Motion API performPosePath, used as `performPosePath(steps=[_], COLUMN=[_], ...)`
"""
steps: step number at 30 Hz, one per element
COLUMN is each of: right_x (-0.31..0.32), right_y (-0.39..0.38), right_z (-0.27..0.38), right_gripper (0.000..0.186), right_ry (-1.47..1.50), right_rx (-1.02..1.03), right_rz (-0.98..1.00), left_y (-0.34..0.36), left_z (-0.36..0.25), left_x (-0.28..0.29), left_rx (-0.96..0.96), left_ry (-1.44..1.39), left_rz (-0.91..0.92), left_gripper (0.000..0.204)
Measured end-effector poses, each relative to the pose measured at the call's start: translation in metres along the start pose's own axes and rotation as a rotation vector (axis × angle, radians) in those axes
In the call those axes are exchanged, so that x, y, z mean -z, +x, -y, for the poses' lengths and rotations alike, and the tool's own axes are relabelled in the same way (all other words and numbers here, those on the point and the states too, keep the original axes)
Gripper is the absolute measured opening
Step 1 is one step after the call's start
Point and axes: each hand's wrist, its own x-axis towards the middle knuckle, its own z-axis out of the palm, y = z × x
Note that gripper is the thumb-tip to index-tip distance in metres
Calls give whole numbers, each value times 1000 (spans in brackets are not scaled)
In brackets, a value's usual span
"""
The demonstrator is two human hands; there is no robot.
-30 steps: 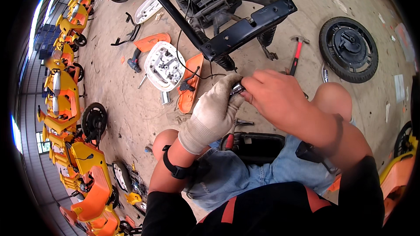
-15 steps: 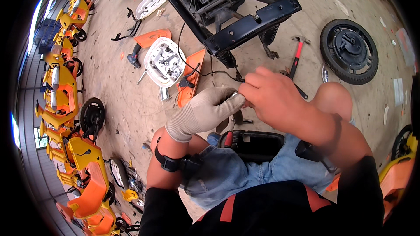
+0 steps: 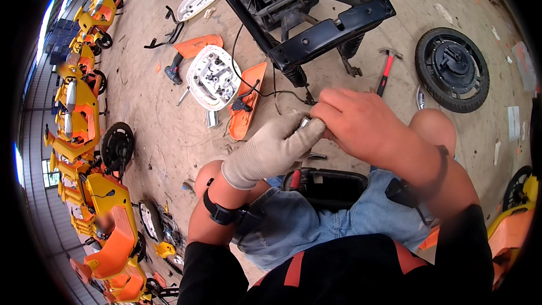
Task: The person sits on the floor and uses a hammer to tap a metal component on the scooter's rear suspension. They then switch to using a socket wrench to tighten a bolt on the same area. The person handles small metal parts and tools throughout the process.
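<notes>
My left hand (image 3: pixel 279 144), in a grey-beige knitted glove, is closed on a small shiny metal piece (image 3: pixel 305 122) that shows above the thumb. My bare right hand (image 3: pixel 361 127) meets it at the fingertips, its fingers curled and pressed together. Whatever the right fingers grip is hidden behind the knuckles. Both hands are above my lap, in front of the black scooter frame (image 3: pixel 333 33). Below them, between my legs, sits an open black bin (image 3: pixel 353 183) with a red-handled tool (image 3: pixel 296 178) at its left end.
A hammer (image 3: pixel 386 72) and a wheel (image 3: pixel 451 69) lie on the floor to the right. On the left are a white tray of small parts (image 3: pixel 195 76), a power drill (image 3: pixel 173 72) and orange panels (image 3: pixel 248 116). Yellow-orange scooters (image 3: pixel 87 118) line the left side.
My hands, still together, have shifted slightly to the right. The right knuckles have turned a little, and the whole view has moved slightly.
</notes>
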Motion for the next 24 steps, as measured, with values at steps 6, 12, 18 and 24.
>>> performPosePath(steps=[6, 12, 18, 24], right_x=[5, -2, -1, 4], right_y=[-1, -6, -11, -13], right_z=[-2, 2, 8, 10], right_gripper=[25, 15, 15, 17], right_ry=[-17, -41, -42, -81], right_rx=[-29, -64, 0, 72], right_rz=[51, -63, -218, -294], left_y=[3, 12, 9, 3], left_z=[13, 29, 40, 39], left_x=[-7, -20, -27, -32], left_rx=[-145, -281, -442, -542], left_ry=[80, 75, 186, 246], left_rz=[-114, -258, -342, -395], left_gripper=[39, 34, 34, 37])
